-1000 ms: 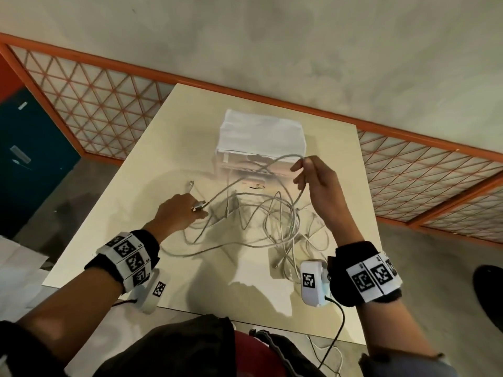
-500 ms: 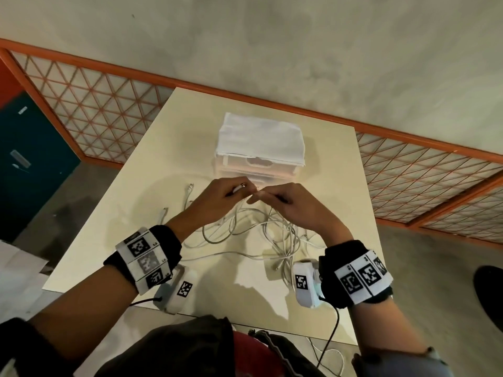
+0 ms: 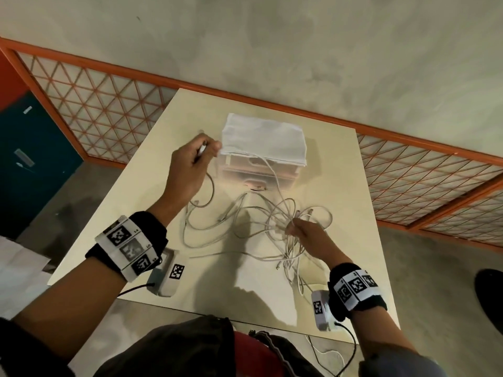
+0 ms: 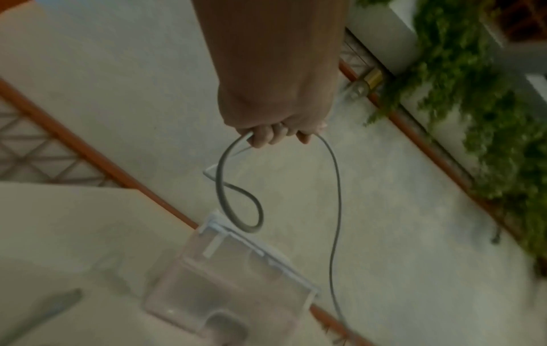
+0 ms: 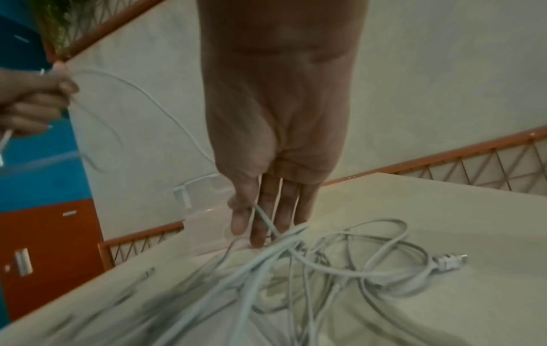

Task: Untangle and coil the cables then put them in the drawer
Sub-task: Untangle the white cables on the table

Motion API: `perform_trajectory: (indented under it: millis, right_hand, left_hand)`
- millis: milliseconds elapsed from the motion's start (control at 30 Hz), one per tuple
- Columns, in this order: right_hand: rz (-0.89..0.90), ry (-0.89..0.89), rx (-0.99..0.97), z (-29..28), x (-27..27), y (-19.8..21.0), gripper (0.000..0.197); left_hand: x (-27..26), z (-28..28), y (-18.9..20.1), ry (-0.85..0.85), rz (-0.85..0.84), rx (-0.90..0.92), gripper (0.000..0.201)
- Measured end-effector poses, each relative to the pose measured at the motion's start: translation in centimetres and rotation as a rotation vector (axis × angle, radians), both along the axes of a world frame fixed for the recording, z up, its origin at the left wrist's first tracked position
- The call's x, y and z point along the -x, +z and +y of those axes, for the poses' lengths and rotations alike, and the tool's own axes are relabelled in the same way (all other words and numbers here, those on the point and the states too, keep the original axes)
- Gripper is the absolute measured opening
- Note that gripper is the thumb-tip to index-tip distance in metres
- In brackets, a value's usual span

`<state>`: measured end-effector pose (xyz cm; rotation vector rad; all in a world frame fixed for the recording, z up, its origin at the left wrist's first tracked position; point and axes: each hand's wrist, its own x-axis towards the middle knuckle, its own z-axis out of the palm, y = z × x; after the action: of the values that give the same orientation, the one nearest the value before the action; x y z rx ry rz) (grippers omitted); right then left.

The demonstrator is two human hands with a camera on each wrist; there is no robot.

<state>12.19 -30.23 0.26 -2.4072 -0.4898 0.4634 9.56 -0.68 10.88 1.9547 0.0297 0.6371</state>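
Observation:
A tangle of white cables [image 3: 272,221] lies on the cream table [image 3: 152,186] in front of a clear plastic drawer unit [image 3: 261,172]. My left hand [image 3: 206,148] is raised at the unit's left corner. It grips one cable near its end, and a loop [image 4: 236,199] hangs below the curled fingers [image 4: 266,138]. That cable arcs over the unit down to the tangle. My right hand [image 3: 291,228] is down on the tangle [image 5: 325,269], and a strand [image 5: 263,220] runs pinched between thumb and forefinger. The drawers look closed.
A folded white cloth [image 3: 264,137] covers the drawer unit's top. A loose plug [image 5: 447,262] lies at the tangle's right side. An orange lattice railing [image 3: 408,164] runs behind the table. A dark blue cabinet [image 3: 30,164] stands left. A dark shoe [image 3: 490,295] is on the floor at right.
The hands met in front of the drawers, then parted. The left hand rose up and left, drawing one cable out; the right hand dropped back right onto the tangle.

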Motion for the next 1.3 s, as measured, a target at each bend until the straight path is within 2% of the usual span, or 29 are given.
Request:
perform_trajectory:
  millis: [133,233,367,467,567,633,733,800,867,933,967,1033,1167,1300]
  right_hand:
    - [0.015,-0.197,-0.414,1.1,-0.7,2.5,0.025]
    - [0.008,-0.335,-0.565,1.6,-1.2,5.0,0.027]
    - [-0.092,-0.326,-0.557,1.4,-1.7,8.1,0.026]
    - [-0.236,-0.247,-0.536,1.1,-1.9,9.5,0.025]
    - [-0.282,-0.154,-0.476,1.1,-1.5,10.2,0.024]
    - [-0.235,-0.07,-0.333,1.4,-1.1,9.9,0.024]
    - [-0.213,0.051,-0.105,2.5,-0.4,8.7,0.023]
    - [-0.165,0.103,-0.14,3.5,0.1,8.6,0.023]
    - [-0.101,0.137,-0.276,4.6,0.6,9.2,0.018]
    - [-0.094,0.144,-0.355,5.4,0.8,10.1,0.015]
    - [-0.095,0.134,-0.37,5.5,0.8,10.3,0.015]
    - [-0.099,0.086,-0.35,5.0,0.6,9.9,0.014]
    - [-0.114,-0.003,-0.172,2.6,0.3,7.2,0.017]
    - [-0.106,-0.033,-0.031,0.7,0.1,4.9,0.019]
  left_hand:
    - [0.8,0.3,-3.3,-0.121,0.135,-0.13,0.02]
    - [1.3,0.4,-4.8,-0.171,0.323,-0.28,0.023]
    - [1.8,0.5,-6.0,-0.143,0.509,-0.474,0.03]
    - [2.0,1.5,-7.0,-0.05,0.58,-0.49,0.031]
    - [2.2,2.2,-7.5,-0.02,0.683,-0.497,0.018]
    - [2.1,1.9,-7.4,-0.02,0.624,-0.418,0.015]
    - [1.9,0.2,-5.9,-0.144,0.414,-0.155,0.016]
    - [1.8,-1.1,-5.0,-0.318,0.375,-0.076,0.027]
    - [1.9,-2.2,-4.5,-0.476,0.401,-0.135,0.033]
    - [2.1,-3.0,-4.5,-0.546,0.412,-0.199,0.013]
    - [2.1,-3.1,-4.5,-0.554,0.4,-0.211,0.011]
    - [2.0,-2.7,-4.5,-0.501,0.362,-0.239,0.024]
    - [1.7,-0.2,-3.5,-0.29,0.21,-0.308,0.03]
    - [2.2,0.8,-1.5,-0.171,0.101,-0.393,0.025]
